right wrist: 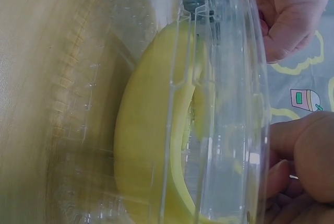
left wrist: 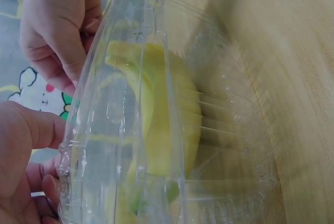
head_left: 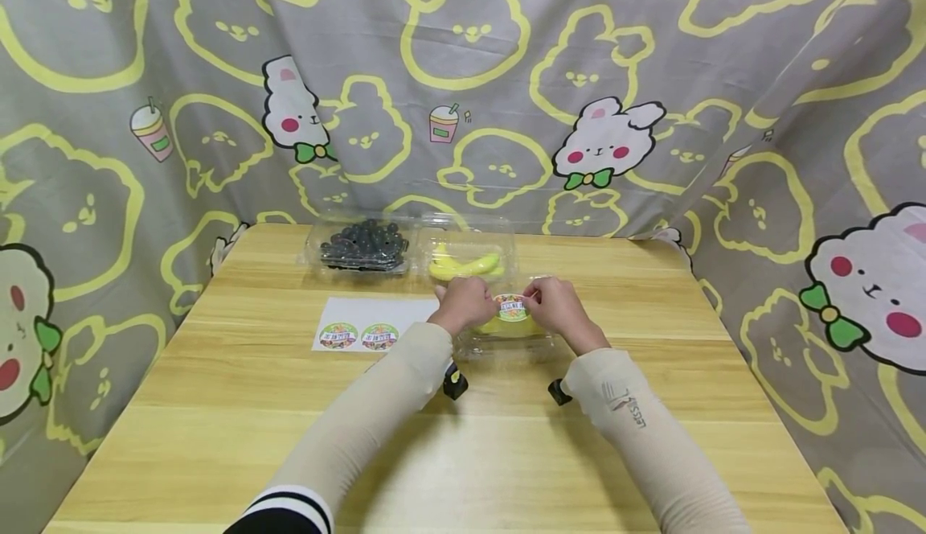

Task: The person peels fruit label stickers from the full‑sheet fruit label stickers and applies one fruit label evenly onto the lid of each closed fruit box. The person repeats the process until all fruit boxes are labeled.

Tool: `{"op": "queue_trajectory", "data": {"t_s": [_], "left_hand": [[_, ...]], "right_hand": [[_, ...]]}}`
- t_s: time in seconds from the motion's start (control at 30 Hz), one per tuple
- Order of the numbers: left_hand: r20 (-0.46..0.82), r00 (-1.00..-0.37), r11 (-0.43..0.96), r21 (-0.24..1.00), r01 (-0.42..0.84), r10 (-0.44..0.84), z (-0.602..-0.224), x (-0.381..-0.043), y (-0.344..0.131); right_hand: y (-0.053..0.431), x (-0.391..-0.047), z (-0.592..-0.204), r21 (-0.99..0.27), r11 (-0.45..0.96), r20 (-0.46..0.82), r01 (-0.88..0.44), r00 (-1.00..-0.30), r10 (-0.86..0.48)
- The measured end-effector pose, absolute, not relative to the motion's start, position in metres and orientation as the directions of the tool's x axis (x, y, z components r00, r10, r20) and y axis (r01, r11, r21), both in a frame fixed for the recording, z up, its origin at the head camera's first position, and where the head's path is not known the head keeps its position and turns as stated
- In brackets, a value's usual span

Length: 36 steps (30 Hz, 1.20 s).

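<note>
A round, colourful fruit label sticker lies over the lid of a clear plastic box with yellow bananas inside. My left hand pinches the sticker's left edge, and my right hand pinches its right edge. Both wrist views see through the box wall from the side, with the fingers of each hand right at the lid's top. In the right wrist view a banana curves along the box. The sticker itself is hidden in the wrist views.
Behind stand a clear box of dark grapes and another with bananas. Left of my left hand lies a white sheet bearing two round stickers. A patterned curtain hangs at the wooden table's back edge.
</note>
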<state>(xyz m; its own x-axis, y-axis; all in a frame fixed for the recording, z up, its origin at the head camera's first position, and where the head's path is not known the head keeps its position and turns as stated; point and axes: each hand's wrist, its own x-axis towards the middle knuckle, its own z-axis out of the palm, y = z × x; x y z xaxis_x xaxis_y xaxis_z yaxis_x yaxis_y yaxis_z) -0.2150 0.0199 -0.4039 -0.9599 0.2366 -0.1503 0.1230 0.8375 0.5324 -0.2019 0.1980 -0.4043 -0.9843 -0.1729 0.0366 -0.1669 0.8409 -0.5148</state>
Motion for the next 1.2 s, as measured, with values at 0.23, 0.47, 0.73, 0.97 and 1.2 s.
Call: {"op": "queue_trajectory", "data": {"t_s": [0.23, 0.47, 0.73, 0.97, 1.2], "left_hand": [[-0.150, -0.960, 0.841, 0.527, 0.123, 0.235, -0.4038, -0.2151, 0.0205], [-0.135, -0.963, 0.838, 0.530, 0.129, 0.234, -0.4051, -0.2159, 0.0191], [-0.149, -0.962, 0.836, 0.536, 0.115, 0.228, -0.4046, -0.2154, 0.0191], [-0.142, -0.965, 0.840, 0.531, 0.112, 0.218, -0.4054, -0.2171, 0.0197], [-0.088, -0.962, 0.836, 0.520, 0.177, 0.258, -0.4084, -0.2167, 0.0187]], "right_hand": [[0.1976, -0.2027, -0.4054, -0.512, 0.843, 0.043, -0.165, -0.985, -0.166], [0.1968, -0.2029, -0.4055, -0.514, 0.845, 0.034, -0.148, -0.988, -0.152], [0.1990, -0.2027, -0.4084, -0.490, 0.855, 0.065, -0.169, -0.985, -0.157], [0.2013, -0.2023, -0.4090, -0.485, 0.852, 0.093, -0.198, -0.980, -0.175], [0.2022, -0.2001, -0.4090, -0.488, 0.841, 0.145, -0.233, -0.972, -0.185]]}}
